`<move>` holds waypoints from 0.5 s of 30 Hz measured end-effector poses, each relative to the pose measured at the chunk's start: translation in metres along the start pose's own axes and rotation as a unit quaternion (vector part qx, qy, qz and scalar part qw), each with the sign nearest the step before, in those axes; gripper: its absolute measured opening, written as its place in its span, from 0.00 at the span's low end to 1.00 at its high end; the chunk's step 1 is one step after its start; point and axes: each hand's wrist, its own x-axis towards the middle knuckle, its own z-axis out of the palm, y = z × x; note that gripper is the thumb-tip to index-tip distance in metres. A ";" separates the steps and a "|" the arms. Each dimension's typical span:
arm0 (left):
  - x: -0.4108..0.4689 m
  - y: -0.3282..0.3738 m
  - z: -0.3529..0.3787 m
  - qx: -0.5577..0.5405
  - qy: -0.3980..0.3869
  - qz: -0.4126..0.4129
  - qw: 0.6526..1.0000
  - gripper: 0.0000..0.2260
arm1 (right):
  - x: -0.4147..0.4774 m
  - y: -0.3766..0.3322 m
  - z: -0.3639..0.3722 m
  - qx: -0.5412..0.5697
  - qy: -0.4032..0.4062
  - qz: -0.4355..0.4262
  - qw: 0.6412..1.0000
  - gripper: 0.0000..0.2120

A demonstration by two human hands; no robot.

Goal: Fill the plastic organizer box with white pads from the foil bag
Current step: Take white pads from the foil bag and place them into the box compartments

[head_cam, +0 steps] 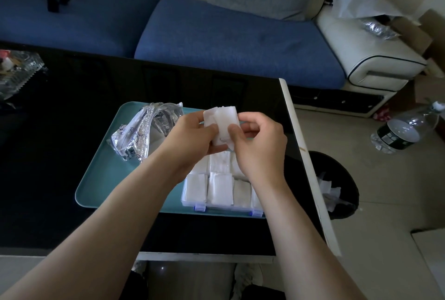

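Held pads: a small stack of white rectangular pads (pixel 222 122) is held up in the air between both hands, above the far side of the box.
Left hand: the left hand (pixel 192 133) grips the stack from the left – thumb on the near face, fingers curled behind it.
Right hand: the right hand (pixel 257 145) pinches the stack's right lower edge with thumb and curled fingers.
Box: the clear plastic organizer box with blue latches (pixel 228 208) sits on the right part of the tray, lid open or off – I cannot tell which.
Pads in box: white pads (pixel 220 189) lie in the compartments of the near row and of the row behind it; the far part of the box is hidden by the hands.
Foil bag: the crumpled silver foil bag with a clear front (pixel 142 131) lies on the tray's far left part, well apart from the box, its mouth toward the hands.
Tray: a teal rectangular plastic tray (pixel 103 179) rests on the glossy black table with a white edge (pixel 60 143).
Surroundings: a blue-cushioned sofa (pixel 228 42) stands beyond the table; a large clear water bottle (pixel 404 131) lies on the floor to the right, and a black waste bin holding white scraps (pixel 337 184) stands just beside the table edge.
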 end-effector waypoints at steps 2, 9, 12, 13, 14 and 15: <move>0.000 0.000 0.000 -0.010 0.010 -0.004 1.000 0.16 | 0.000 0.000 -0.002 -0.004 0.020 -0.003 1.000 0.09; -0.001 0.005 -0.002 -0.061 0.018 -0.037 0.997 0.15 | 0.006 -0.009 -0.015 0.169 -0.021 0.140 0.975 0.09; -0.004 0.009 -0.001 -0.086 0.001 -0.051 0.995 0.18 | 0.003 -0.010 -0.013 0.151 -0.085 0.121 0.977 0.09; -0.004 0.010 -0.001 -0.091 -0.009 -0.053 0.994 0.19 | 0.002 -0.010 -0.010 0.133 -0.092 0.109 0.981 0.09; -0.005 0.009 -0.001 -0.093 -0.022 -0.051 0.994 0.20 | 0.000 -0.009 -0.008 0.114 -0.090 0.095 0.985 0.10; -0.005 0.009 0.000 -0.088 -0.034 -0.047 0.994 0.19 | -0.001 -0.008 -0.006 0.093 -0.084 0.080 0.989 0.10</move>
